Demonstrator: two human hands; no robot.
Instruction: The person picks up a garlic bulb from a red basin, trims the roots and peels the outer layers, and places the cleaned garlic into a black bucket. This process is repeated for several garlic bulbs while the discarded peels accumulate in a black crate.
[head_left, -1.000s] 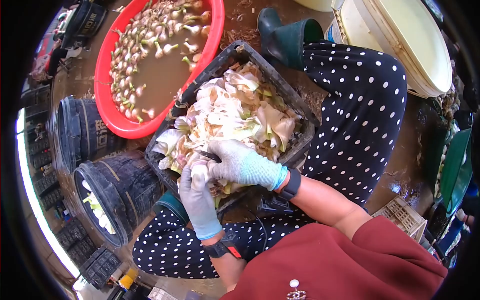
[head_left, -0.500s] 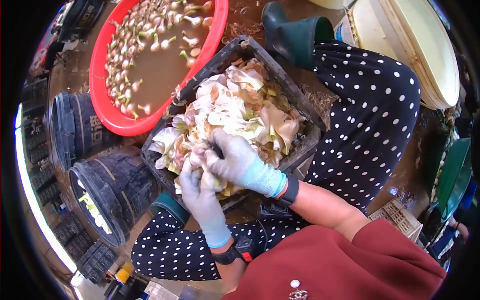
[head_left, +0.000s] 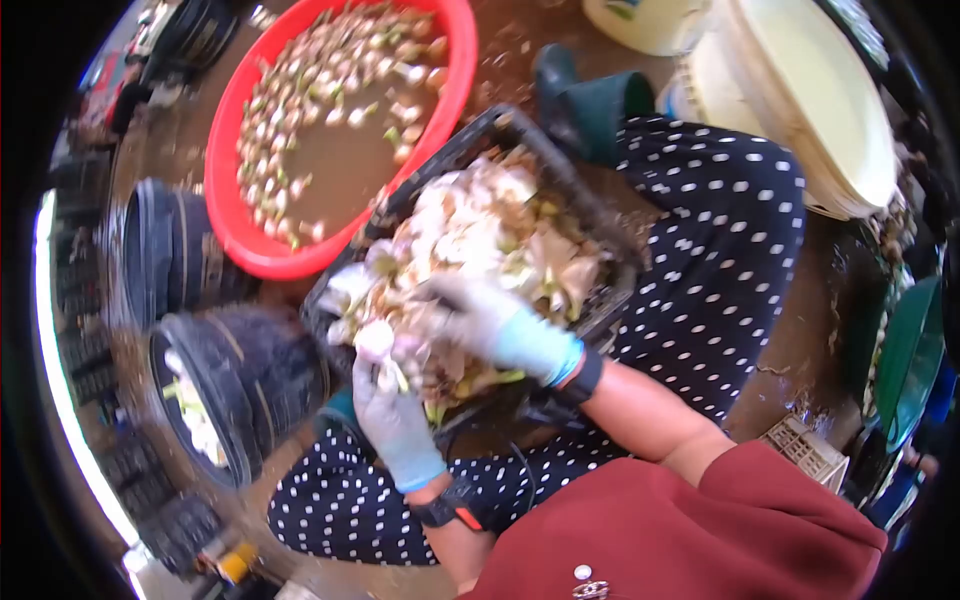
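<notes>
A black crate [head_left: 503,122] full of pale, papery peelings sits between the person's legs. My left hand [head_left: 392,415], in a grey glove with a light blue cuff, is closed on a pale garlic bulb [head_left: 375,341] over the crate's near left corner. To its right, my right hand [head_left: 475,318], gloved the same way, hovers over the peelings [head_left: 470,225]. Its fingers are smeared by motion, and whether they hold anything is unclear.
A red tub [head_left: 222,190] of brownish water with several bulbs stands behind the crate. Two dark buckets [head_left: 255,370] are at left, one holding pale pieces. White tubs [head_left: 790,110] stand upper right, a green container [head_left: 908,365] far right.
My hands have moved apart. The left keeps the bulb, now shown upright above its fingers, while the right has come away from it. The whole view has shifted slightly.
</notes>
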